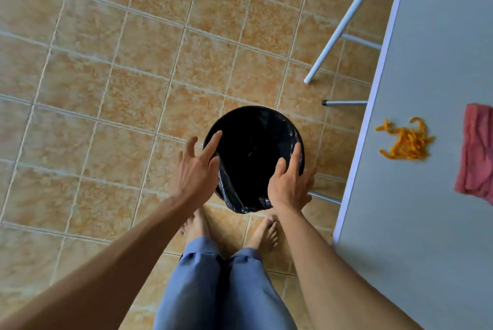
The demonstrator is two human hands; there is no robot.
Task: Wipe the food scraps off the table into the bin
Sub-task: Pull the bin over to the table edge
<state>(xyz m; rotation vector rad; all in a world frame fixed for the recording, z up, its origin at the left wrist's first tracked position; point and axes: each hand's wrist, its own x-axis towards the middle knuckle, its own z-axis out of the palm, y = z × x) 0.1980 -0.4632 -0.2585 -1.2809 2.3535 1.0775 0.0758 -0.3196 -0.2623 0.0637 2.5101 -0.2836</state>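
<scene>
A round black bin (253,126) lined with a black plastic bag stands on the tiled floor just left of the table. My left hand (196,169) hovers at its left rim, fingers spread, holding nothing. My right hand (289,180) rests against the bin's right rim with fingers apart; whether it grips the rim I cannot tell. On the grey table (426,62) at the right lies a pile of orange food scraps (408,141), with a red cloth (477,150) beside it at the frame's right edge.
White chair legs (346,20) and metal table struts (344,102) stand on the floor beyond the bin, close to the table's edge. My bare feet (264,233) are right behind the bin. Open tiled floor (106,89) spreads to the left.
</scene>
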